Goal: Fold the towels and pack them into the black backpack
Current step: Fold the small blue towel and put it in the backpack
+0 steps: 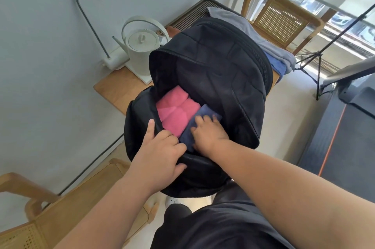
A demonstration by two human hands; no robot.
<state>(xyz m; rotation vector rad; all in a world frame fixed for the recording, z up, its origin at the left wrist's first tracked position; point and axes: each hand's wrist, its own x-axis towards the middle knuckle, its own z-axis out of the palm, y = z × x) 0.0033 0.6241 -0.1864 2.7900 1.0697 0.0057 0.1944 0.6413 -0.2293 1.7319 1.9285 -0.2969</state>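
The black backpack (219, 66) lies unzipped on the edge of a wooden table, its mouth facing me. Inside lie a folded pink towel (176, 110) and, to its right, a folded dark blue towel (205, 113). My right hand (209, 133) is inside the opening, its fingers lying on the blue towel and pressing it down. My left hand (162, 151) grips the near rim of the backpack, thumb on the outside, index finger stretched along the left edge. More towels, a grey towel (243, 25) over a blue one (276, 64), lie behind the backpack on the table.
A white kettle (142, 45) and a curved metal tap (91, 15) stand on the wooden table (117, 90) left of the backpack. Wooden cane chairs stand at far right (282, 19) and near left (40, 218). A tripod (316, 62) and a treadmill (345, 137) are on the right.
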